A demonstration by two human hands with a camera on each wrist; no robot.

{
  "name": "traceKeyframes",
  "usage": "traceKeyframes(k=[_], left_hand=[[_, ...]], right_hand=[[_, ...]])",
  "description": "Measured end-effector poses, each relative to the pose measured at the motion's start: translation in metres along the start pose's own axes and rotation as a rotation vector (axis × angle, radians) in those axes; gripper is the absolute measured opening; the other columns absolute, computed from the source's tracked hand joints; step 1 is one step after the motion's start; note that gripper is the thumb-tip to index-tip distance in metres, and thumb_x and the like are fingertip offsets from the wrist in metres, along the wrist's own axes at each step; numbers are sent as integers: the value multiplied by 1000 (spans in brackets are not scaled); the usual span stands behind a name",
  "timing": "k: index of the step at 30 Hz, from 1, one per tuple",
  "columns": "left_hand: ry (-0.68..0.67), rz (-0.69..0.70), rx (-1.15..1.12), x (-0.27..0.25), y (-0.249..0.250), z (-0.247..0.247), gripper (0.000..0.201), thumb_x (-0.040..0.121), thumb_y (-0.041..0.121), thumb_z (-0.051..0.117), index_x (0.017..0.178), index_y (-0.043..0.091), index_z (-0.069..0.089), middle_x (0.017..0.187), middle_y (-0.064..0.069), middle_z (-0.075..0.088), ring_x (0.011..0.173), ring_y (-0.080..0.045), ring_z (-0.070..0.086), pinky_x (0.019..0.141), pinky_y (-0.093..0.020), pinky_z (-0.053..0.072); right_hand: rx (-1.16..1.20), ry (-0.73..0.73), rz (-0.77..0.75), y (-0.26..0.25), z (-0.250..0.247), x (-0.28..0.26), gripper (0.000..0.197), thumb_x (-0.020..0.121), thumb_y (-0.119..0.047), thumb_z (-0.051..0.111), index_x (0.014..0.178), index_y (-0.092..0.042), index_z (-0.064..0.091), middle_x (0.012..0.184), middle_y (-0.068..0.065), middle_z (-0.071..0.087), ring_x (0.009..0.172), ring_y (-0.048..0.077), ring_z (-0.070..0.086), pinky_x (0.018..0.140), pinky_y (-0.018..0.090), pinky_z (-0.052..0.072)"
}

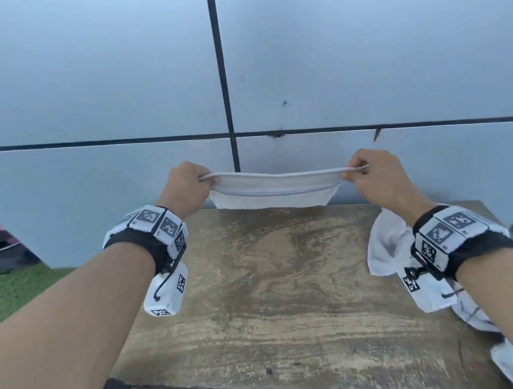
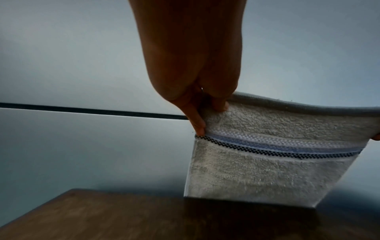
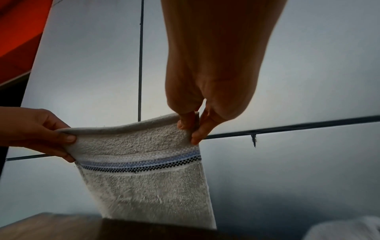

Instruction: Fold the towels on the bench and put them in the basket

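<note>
A white towel (image 1: 274,190) with a blue and checked stripe hangs doubled over, stretched between both hands above the far edge of the wooden bench (image 1: 270,284). My left hand (image 1: 186,184) pinches its top left corner (image 2: 207,116). My right hand (image 1: 366,171) pinches the top right corner (image 3: 189,128). The towel's lower edge (image 2: 246,194) hangs at the bench's back edge, and its bottom is hidden behind that edge in the right wrist view. No basket is in view.
Crumpled white towels (image 1: 386,246) lie on the bench's right side under my right forearm and trail toward the front right corner. A grey panelled wall (image 1: 121,97) with dark seams stands right behind the bench. Green turf (image 1: 13,290) lies to the left.
</note>
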State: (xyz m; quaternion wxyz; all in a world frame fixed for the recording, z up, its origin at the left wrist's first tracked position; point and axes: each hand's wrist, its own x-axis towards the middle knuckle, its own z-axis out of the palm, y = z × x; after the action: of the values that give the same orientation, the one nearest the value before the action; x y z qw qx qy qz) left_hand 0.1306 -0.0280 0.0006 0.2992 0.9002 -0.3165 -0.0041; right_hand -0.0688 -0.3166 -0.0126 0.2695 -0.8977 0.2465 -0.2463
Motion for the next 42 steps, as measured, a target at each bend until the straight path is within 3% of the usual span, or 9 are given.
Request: traceKeyframes(k=[4,13,18,22,27,30,32,36,42], left_hand=[[-99,-50,29,-48,-15,10,24,95,7,58,76,-3,66,56,-6,47,51,-20,39,46,-24,30],[-131,12,-8,-134,-20,6,32,92,5,61,64,22,63,60,-8,57,54,-24,47,52,-29,35],[-99,-15,-101,-175,-8,-5,28,100,14,54,86,-9,62,63,-10,49,52,-18,35,51,-29,30],[-39,3,-111,-208,13,-19,29,104,15,47,91,-8,60,60,-1,37,50,-13,28,42,-18,24],[50,44,-126,-243,32,-28,31,107,18,42,84,0,51,63,1,39,53,-13,32,43,-17,26],[22,33,-128,-258,36,-29,33,107,19,42,76,8,43,63,1,38,53,-12,32,45,-17,27],[-55,9,-173,-261,29,-25,34,106,26,44,80,5,50,65,-6,47,56,-15,41,55,-15,38],[-285,-162,-174,-259,3,-18,46,98,45,51,103,2,65,91,-18,69,84,-31,68,88,-56,55],[-494,-310,-269,-269,8,-13,25,104,21,51,112,3,66,106,-10,71,90,-25,71,74,-32,61]], right_hand=[[-22,-93,-2,8,3,-56,22,90,-13,71,72,-11,59,64,-1,55,60,9,47,53,15,31],[19,-132,44,23,-10,-154,17,88,-8,72,75,-14,64,75,6,68,62,13,50,58,27,36],[87,-116,41,21,-25,-188,25,89,-12,72,73,-24,57,70,-1,68,66,23,59,64,33,43],[165,-72,1,12,-37,-208,19,91,-14,70,80,-21,56,79,5,68,75,23,57,66,20,39],[239,-23,-66,0,-53,-230,16,96,-17,63,84,-19,53,86,16,62,79,33,54,78,46,45],[260,-40,-60,-2,-60,-243,19,98,-16,60,83,-23,51,89,13,64,82,28,56,83,46,46],[262,-95,-27,-4,-66,-250,19,100,-16,58,85,-25,51,87,10,65,82,25,61,82,44,51],[169,-327,65,-5,-77,-261,13,100,-20,58,87,-20,56,79,4,67,71,25,61,70,37,48],[219,-679,220,-10,-78,-269,16,102,-15,55,87,-11,55,74,2,64,59,14,61,60,28,48]])
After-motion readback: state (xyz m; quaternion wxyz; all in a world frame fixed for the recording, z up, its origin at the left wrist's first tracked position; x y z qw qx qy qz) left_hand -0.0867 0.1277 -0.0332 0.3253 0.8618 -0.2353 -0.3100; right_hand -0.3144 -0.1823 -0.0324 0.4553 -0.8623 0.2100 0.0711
